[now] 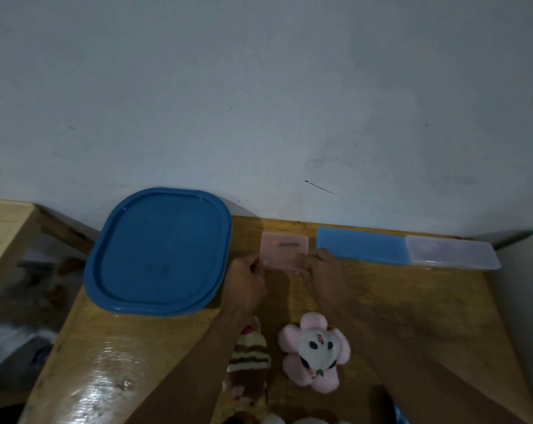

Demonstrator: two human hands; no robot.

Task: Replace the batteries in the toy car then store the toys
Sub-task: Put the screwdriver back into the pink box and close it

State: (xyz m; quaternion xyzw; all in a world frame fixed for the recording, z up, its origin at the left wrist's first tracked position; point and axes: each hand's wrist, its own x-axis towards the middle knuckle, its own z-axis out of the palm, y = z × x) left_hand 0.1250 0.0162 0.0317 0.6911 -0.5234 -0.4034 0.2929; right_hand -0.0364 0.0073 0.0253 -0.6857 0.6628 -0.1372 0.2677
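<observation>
A small pink translucent case (285, 249) lies on the wooden table (427, 301) near the wall. My left hand (246, 281) pinches its left edge and my right hand (323, 270) grips its right edge. Below my arms lie a pink flower-shaped plush with a panda face (315, 351) and a brown and cream striped plush (249, 362). No toy car or battery shows in this view.
A large blue container lid (159, 252) sits at the table's left, over the edge. A flat blue case (363, 244) and a clear plastic box (451, 252) lie along the wall at right. A second wooden surface (5, 221) stands at far left.
</observation>
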